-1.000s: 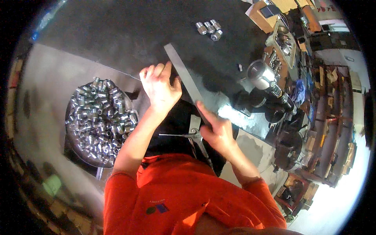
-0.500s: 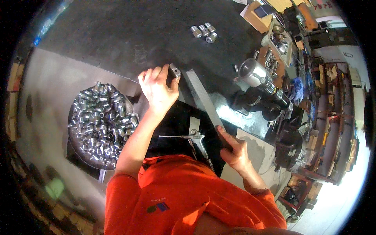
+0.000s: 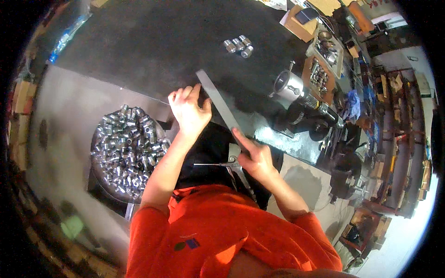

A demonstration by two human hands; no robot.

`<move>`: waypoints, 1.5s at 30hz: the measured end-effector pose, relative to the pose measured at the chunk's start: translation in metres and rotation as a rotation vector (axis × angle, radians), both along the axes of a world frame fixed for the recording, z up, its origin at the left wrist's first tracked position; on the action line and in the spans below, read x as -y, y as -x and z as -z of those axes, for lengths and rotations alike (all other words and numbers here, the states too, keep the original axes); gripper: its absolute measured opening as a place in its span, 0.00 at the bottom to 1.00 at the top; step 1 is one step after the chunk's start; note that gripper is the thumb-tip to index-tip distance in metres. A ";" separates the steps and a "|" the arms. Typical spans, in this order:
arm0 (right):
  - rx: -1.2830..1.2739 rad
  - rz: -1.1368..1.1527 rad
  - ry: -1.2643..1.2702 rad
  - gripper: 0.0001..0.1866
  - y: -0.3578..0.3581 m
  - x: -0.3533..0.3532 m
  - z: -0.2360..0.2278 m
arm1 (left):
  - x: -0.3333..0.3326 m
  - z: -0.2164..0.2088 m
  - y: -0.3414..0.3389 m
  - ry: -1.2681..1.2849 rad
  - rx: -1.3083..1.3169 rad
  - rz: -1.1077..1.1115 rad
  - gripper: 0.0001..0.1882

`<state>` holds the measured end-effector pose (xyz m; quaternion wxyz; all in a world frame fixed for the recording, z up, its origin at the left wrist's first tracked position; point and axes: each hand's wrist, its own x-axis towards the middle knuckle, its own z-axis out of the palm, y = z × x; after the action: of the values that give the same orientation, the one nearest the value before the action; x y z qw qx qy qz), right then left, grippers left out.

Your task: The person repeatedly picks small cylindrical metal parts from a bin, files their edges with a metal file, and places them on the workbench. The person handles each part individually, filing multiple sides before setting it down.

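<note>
My left hand [image 3: 190,113] is closed at the near edge of the dark bench top, gripping a metal fitting that is now mostly hidden behind the file and my fingers. A long flat grey file [image 3: 221,103] lies slantwise across that spot, its far end beyond my left fingertips. Its near end sits in my right hand [image 3: 257,160], forefinger stretched along it. Beneath my right hand an air blow gun [image 3: 234,167] with a thin nozzle rests by my lap. Left of my left forearm, a round tray [image 3: 99,171] is heaped with shiny metal fittings [image 3: 127,148].
A small group of metal fittings [image 3: 238,45] stands far on the bench top [image 3: 153,51]. At right are a silver cylindrical fixture [image 3: 288,87], a box of small metal parts [image 3: 319,76], a plastic bin [image 3: 330,51] and a cardboard box [image 3: 296,25]. Shelving [image 3: 401,139] lines the right side.
My right hand has moved left and farther from me, bringing the file over the fitting in my left hand. The fitting was visible before. The whole view has shifted slightly.
</note>
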<state>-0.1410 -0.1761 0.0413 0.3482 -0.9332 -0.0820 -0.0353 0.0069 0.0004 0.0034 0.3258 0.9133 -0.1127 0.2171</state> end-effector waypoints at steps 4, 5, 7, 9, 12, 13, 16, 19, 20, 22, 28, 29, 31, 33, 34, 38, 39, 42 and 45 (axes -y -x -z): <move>-0.092 -0.009 -0.076 0.41 0.052 0.029 -0.018 | 0.001 0.002 -0.002 0.030 0.100 0.006 0.23; -0.129 0.031 -0.104 0.40 0.061 0.033 -0.024 | 0.002 0.002 -0.002 0.031 0.087 -0.002 0.24; -0.178 0.091 -0.129 0.39 0.064 0.035 -0.030 | 0.002 0.000 -0.002 0.030 0.061 -0.018 0.24; -0.198 0.138 -0.100 0.39 0.048 0.035 -0.034 | 0.000 -0.004 0.000 0.086 0.026 0.011 0.24; -0.207 0.181 -0.067 0.41 0.009 0.026 -0.023 | -0.012 -0.016 0.009 0.197 -0.030 0.036 0.24; -0.189 0.174 -0.064 0.41 -0.005 0.022 -0.019 | -0.019 -0.021 0.013 0.245 -0.031 0.036 0.24; -0.057 0.134 0.044 0.41 -0.025 0.021 -0.008 | -0.037 -0.037 0.020 0.345 0.027 0.105 0.24; 0.054 0.138 0.262 0.38 -0.023 0.025 -0.013 | -0.050 -0.055 0.027 0.419 0.072 0.146 0.25; 0.012 0.160 0.330 0.37 -0.021 0.026 -0.018 | -0.052 -0.060 0.029 0.444 0.079 0.148 0.25; -0.003 0.175 0.437 0.35 -0.020 0.024 -0.027 | -0.052 -0.068 0.032 0.494 0.092 0.160 0.26; 0.148 0.038 0.527 0.33 -0.016 0.021 -0.055 | -0.047 -0.092 0.040 0.491 0.093 0.189 0.28; 0.164 -0.003 0.502 0.33 -0.016 0.022 -0.062 | -0.047 -0.091 0.040 0.516 0.087 0.199 0.28; 0.182 -0.116 0.363 0.33 -0.017 0.015 -0.090 | -0.047 -0.090 0.040 0.560 0.071 0.218 0.28; 0.254 -0.295 0.189 0.29 -0.014 -0.007 -0.144 | -0.049 -0.092 0.041 0.568 0.031 0.210 0.29; 0.323 -0.396 0.135 0.26 -0.011 -0.020 -0.175 | -0.050 -0.095 0.042 0.578 0.004 0.209 0.29; 0.771 -0.620 0.135 0.17 0.007 -0.062 -0.231 | -0.054 -0.098 0.042 0.620 0.092 0.163 0.27; 0.789 -0.674 0.136 0.18 0.015 -0.066 -0.235 | -0.058 -0.097 0.042 0.622 0.111 0.168 0.28; 0.785 -0.752 0.177 0.19 0.025 -0.070 -0.244 | -0.046 -0.100 0.040 0.728 0.123 0.246 0.26; 0.789 -0.809 0.179 0.21 0.014 -0.084 -0.231 | -0.054 -0.096 0.043 0.677 0.090 0.214 0.25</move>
<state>-0.1552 -0.0920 0.2718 0.1965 -0.7695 -0.5591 -0.2378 -0.0360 0.0548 0.0999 0.6254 0.7261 -0.1437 0.2469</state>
